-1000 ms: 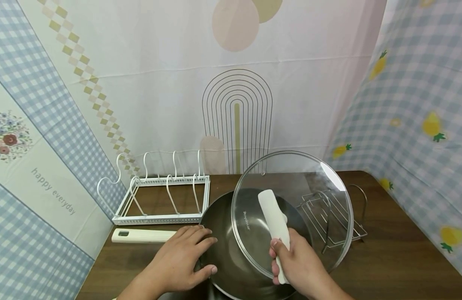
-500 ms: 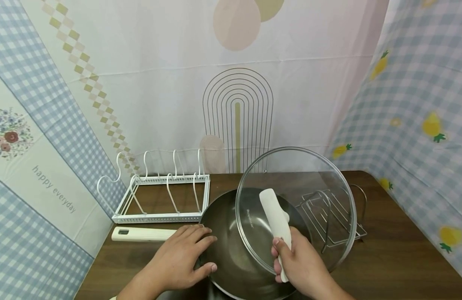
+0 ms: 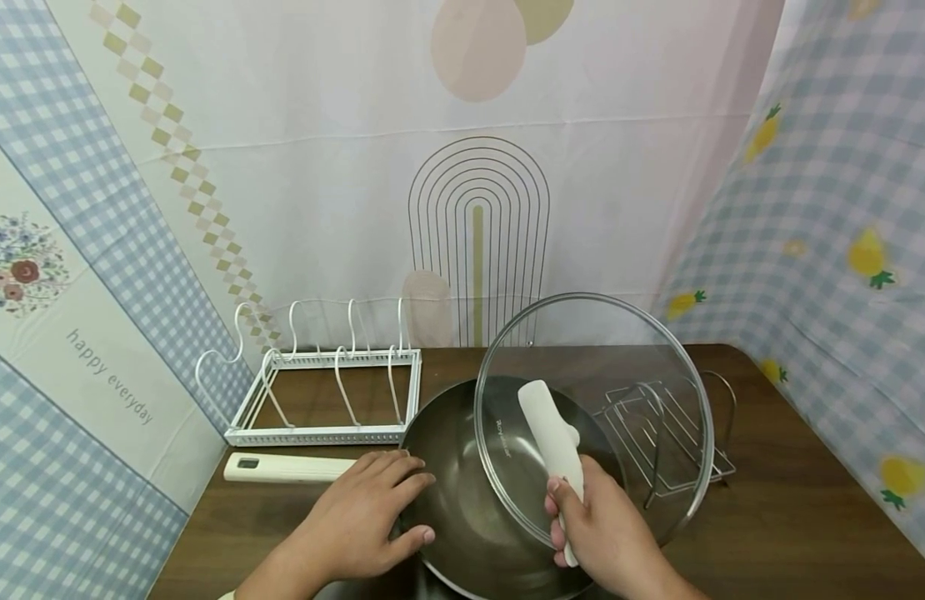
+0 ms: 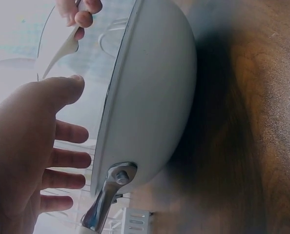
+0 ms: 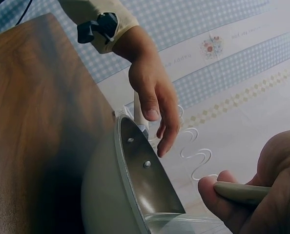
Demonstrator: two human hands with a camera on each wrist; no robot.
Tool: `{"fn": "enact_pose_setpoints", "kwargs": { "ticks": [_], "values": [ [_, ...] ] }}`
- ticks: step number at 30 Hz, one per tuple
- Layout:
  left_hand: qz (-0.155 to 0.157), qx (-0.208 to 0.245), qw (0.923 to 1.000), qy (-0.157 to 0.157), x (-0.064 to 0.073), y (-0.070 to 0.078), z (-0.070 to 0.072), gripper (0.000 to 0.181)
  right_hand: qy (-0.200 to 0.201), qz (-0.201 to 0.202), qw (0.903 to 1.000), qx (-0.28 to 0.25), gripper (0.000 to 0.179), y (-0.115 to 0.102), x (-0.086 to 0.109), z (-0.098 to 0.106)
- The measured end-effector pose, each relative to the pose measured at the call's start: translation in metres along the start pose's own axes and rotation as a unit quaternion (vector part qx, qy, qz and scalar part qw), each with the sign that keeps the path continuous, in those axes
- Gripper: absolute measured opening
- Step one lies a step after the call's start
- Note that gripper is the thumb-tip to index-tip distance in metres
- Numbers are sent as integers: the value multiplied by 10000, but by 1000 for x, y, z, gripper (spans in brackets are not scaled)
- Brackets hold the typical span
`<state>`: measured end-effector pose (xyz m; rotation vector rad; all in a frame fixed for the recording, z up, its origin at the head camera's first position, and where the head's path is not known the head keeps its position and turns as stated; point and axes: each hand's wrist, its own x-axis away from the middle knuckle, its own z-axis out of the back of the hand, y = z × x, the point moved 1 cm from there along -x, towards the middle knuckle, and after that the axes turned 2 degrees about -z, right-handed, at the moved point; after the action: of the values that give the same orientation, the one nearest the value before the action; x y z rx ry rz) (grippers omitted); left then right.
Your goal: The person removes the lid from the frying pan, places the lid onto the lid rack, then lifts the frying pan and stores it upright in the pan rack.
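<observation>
A dark-lined pan (image 3: 451,521) with a pale outside (image 4: 150,97) stands on the table, its cream handle (image 3: 290,468) pointing left. My left hand (image 3: 357,521) hovers at the pan's left rim, over the root of that handle. Its fingers are spread and relaxed, and in the left wrist view they hold nothing. With my right hand (image 3: 608,529) I grip the lower end of the white handle (image 3: 548,429) of a glass lid (image 3: 605,342). Tilted, the lid is held above the right part of the pan; its clear glass shows the pan through it.
Behind the pan handle stands a white rack (image 3: 320,436) with several curved dividers. To the right, partly seen through the lid, is a metal wire rack (image 3: 725,462). The brown wooden table (image 3: 800,508) meets cloth-covered walls (image 3: 327,217) at the back and both sides.
Held in my right hand, the lid has shifted slightly right and up since a second ago, then stayed almost still. My left hand and the pan look unmoved.
</observation>
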<state>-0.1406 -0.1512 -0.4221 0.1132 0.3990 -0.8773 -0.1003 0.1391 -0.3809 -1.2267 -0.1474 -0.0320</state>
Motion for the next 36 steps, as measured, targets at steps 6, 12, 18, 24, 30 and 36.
{"fn": "enact_pose_setpoints", "kwargs": {
  "ticks": [6,12,18,24,30,36],
  "values": [
    [3,4,10000,5,1,0,0,50,212,26,9994,271,14,2,-1,0],
    [18,8,10000,-6,0,1,1,50,227,73,9992,313,12,2,0,0],
    [-18,27,10000,-11,-3,2,1,49,255,145,9981,541,11,1,1,2],
    [-97,20,9999,25,-5,2,0,49,401,278,9946,918,8,-1,3,2],
    [-114,65,9999,-21,-7,3,0,48,346,348,9897,1347,10,0,3,5],
    [-143,91,9999,12,-8,4,0,48,363,382,9871,1510,10,1,3,7]
  ]
}}
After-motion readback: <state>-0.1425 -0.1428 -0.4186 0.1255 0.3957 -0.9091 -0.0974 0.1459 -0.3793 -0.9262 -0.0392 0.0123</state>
